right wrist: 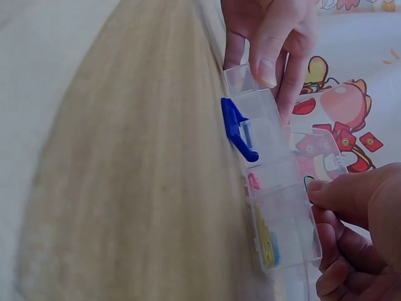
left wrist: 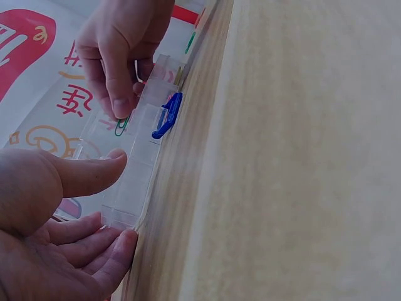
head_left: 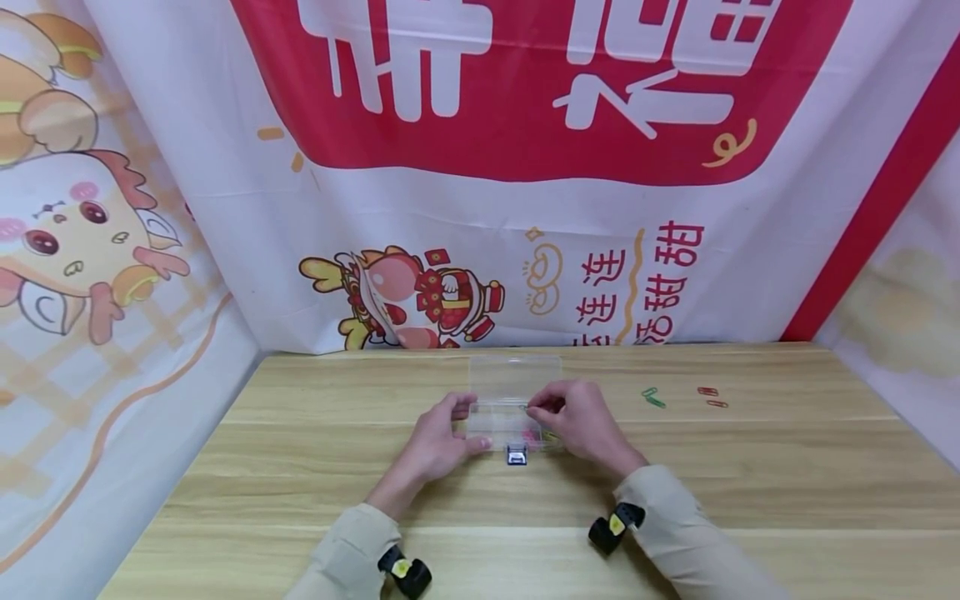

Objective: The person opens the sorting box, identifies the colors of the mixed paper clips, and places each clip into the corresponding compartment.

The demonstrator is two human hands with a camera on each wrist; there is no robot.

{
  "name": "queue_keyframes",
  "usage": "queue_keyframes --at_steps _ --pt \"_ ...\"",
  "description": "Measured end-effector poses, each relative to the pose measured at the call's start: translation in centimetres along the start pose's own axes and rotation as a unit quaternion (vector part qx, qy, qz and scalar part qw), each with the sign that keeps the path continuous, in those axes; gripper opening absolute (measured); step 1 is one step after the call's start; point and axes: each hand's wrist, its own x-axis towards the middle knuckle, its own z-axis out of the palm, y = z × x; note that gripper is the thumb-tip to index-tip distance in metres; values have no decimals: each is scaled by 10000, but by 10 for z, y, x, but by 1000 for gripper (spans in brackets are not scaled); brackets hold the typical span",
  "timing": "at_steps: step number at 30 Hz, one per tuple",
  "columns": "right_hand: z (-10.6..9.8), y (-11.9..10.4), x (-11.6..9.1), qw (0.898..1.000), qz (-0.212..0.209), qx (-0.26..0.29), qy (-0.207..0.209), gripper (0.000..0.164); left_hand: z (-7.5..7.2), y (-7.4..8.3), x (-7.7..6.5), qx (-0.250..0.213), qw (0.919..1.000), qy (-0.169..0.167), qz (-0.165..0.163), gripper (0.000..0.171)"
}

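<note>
A clear divided plastic box (head_left: 491, 415) stands on the table with its clear lid (head_left: 515, 375) tipped open at the back. My left hand (head_left: 438, 440) holds the box's left end between thumb and fingers. Over the right part of the box, my right hand (head_left: 583, 418) pinches a green paper clip (left wrist: 121, 126) between thumb and index finger. Inside the compartments lie pink paper clips (right wrist: 254, 180) and yellow paper clips (right wrist: 264, 235), with something blue beside the yellow ones. A blue latch (left wrist: 168, 116) sticks out at the box's front.
Right of the box, two green paper clips (head_left: 653, 397) and two red paper clips (head_left: 712, 397) lie on the wooden table (head_left: 300, 483). A printed cloth (head_left: 420, 200) hangs behind the table's back edge, with more cloth on both sides.
</note>
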Motion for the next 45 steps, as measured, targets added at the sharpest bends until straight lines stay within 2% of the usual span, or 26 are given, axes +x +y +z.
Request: queue_keyframes --at_steps 4,9,16,22,28,35,45 --pt "-2 3 0 9999 8 -104 36 9 0 1 0 -9 10000 -1 -11 70" --pt "-13 10 -3 9994 261 -137 165 13 0 1 -1 -48 10000 26 4 72" --pt "-46 33 -10 9973 607 -127 400 21 0 0 0 -50 10000 50 -48 72" --pt "-79 61 -15 9942 802 -351 627 27 -1 -1 0 1 10000 60 -65 72" --pt "-103 90 -22 9883 1403 -17 604 36 -2 -2 0 32 9999 77 -105 71" --pt "-111 112 -24 9827 1631 -447 755 33 -2 0 0 2 9999 53 -103 71" --pt "-110 118 -27 9789 1746 -702 791 29 0 -1 1 4 10000 14 -37 72"
